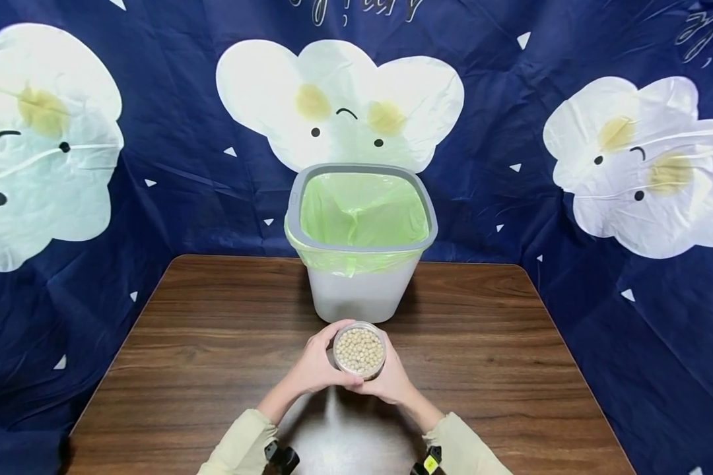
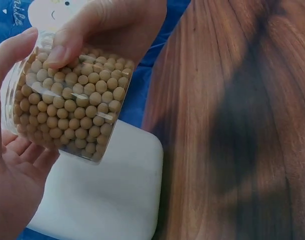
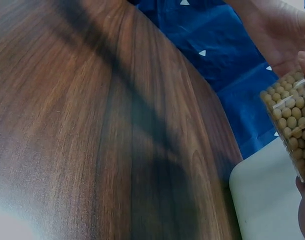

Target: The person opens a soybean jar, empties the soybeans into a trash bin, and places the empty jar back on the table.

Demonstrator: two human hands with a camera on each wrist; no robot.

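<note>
A clear round jar (image 1: 359, 350) full of small beige soybeans is held above the table between both hands. My left hand (image 1: 319, 362) grips its left side, thumb near the front and fingers round the back. From the other side my right hand (image 1: 394, 377) holds it, its thumb lying across the jar's wall in the left wrist view. Through that wall the soybeans (image 2: 72, 102) show packed together. In the right wrist view only part of the jar (image 3: 295, 120) appears at the right edge. Whether a lid covers the top I cannot tell.
Just beyond the hands stands a white bin (image 1: 356, 293) with a grey rim (image 1: 362, 249), lined with a green bag (image 1: 362, 211). It rests on a brown wooden table (image 1: 214, 330). Dark blue cloth (image 1: 487, 198) with cloud faces hangs behind and at both sides.
</note>
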